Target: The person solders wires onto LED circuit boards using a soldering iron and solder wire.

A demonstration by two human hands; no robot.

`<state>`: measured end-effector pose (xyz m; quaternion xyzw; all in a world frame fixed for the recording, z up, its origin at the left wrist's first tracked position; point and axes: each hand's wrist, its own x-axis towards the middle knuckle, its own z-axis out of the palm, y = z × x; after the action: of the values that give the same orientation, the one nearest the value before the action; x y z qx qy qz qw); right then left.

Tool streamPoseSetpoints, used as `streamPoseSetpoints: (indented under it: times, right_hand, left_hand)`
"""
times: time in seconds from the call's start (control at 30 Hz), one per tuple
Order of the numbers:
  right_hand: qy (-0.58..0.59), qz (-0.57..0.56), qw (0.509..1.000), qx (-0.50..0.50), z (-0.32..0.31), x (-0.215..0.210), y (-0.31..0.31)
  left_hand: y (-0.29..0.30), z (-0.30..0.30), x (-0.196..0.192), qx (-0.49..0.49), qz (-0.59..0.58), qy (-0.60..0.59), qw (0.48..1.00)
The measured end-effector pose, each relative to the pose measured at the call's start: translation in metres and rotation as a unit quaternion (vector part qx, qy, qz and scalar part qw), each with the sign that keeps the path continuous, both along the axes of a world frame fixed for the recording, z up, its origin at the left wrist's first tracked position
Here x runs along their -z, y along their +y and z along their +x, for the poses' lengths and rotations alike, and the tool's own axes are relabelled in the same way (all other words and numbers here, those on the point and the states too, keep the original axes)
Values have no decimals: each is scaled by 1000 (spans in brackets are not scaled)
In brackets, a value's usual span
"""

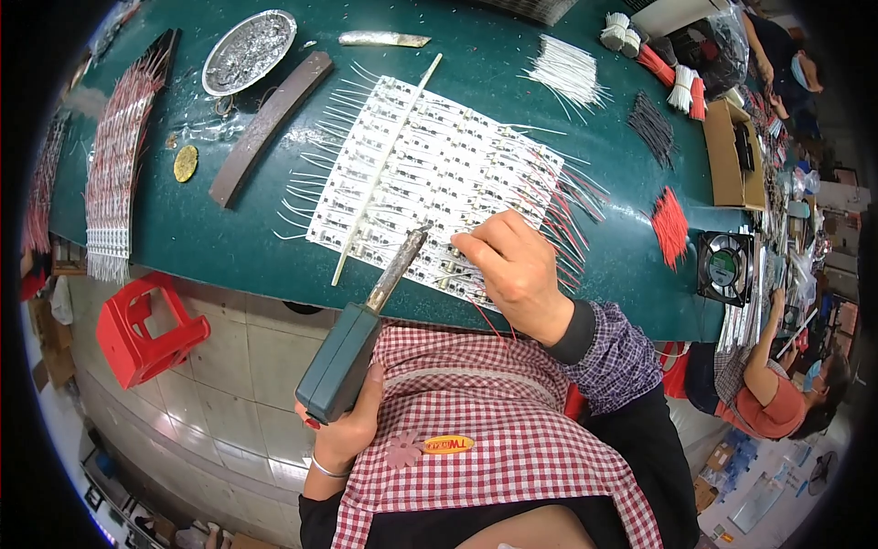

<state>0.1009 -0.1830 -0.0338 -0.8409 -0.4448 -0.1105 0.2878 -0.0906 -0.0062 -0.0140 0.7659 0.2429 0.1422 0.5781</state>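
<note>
Holding a soldering iron (366, 320) by its dark green handle, the left hand (346, 423) sits at about 6 o'clock below the counter (229, 247) edge, its grip wrapped tight around the handle. The iron's metal barrel slants up toward 1 o'clock, and its tip lies over the near edge of the panel (430, 174), a white sheet of small circuit boards at the middle of the green counter. The right hand (512, 270) rests on the panel's near right corner, at 3 o'clock from the iron's tip, fingers curled down onto the boards; whether its grip pinches a wire I cannot tell. Red wires (572, 224) fan out from the panel's right edge, white wires (306, 192) from its left. A pale stick (384, 169) lies across the panel from 1 o'clock to 7 o'clock.

At 11 o'clock from the panel lies a brown bar (265, 123), and beyond it a round tin (249, 50) of grey dross. A second panel (114, 165) lies at 9 o'clock. Loose red wires (670, 224) lie at 3 o'clock, near a fan (725, 267). A red stool (146, 325) stands on the floor at 8 o'clock.
</note>
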Motion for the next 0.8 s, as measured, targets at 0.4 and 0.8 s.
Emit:
streamPoseSetpoints:
  times: [0.4, 0.8]
  right_hand:
    - [18, -13, 1000, 0, -1, 0, -2]
    - [25, -23, 999, -2, -2, 1, -2]
  left_hand:
    - [3, 1, 6, 41, 43, -15, 998]
    - [4, 4, -1, 73, 48, 12, 996]
